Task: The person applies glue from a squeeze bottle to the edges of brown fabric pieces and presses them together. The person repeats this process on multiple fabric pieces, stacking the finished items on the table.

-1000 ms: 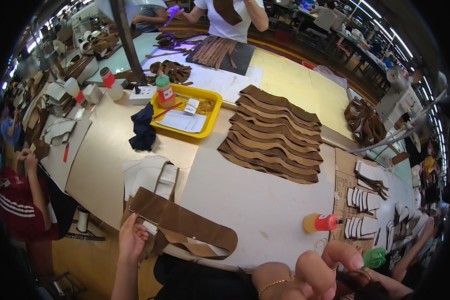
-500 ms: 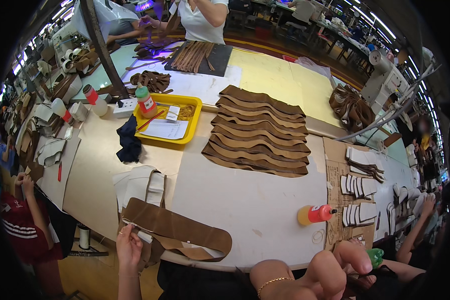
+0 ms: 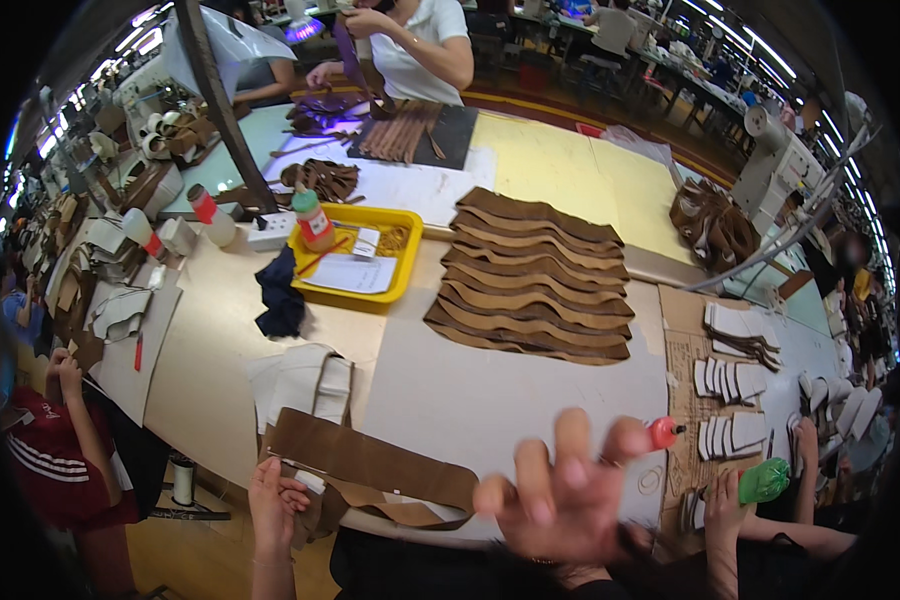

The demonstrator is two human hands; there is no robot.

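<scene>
At the table's near edge lies a wide brown leather strip (image 3: 380, 455), folded back on itself, with small white pieces along its edge. My left hand (image 3: 277, 497) pinches its left end beside a white tab. My right hand (image 3: 575, 490) is raised close to the camera, fingers spread, with nothing in it. It hides part of a glue bottle (image 3: 663, 432) with a red top. White pieces with brown edging (image 3: 303, 384) lie just beyond the strip. Farther back, brown leather strips (image 3: 535, 275) lie overlapped in wavy rows.
A yellow tray (image 3: 407, 262) holds a bottle, paper and rubber bands. A dark cloth (image 3: 278, 292) lies beside it. Small white-and-brown pieces (image 3: 730, 380) sit on cardboard at right. Another person's hand holds a green object (image 3: 764, 481) at lower right. A metal post (image 3: 225, 110) rises at back left.
My right hand has swung up from the near edge, its fingers now spread. My left hand stays at the strip's end. The view has shifted slightly; the green object at right shows more fully.
</scene>
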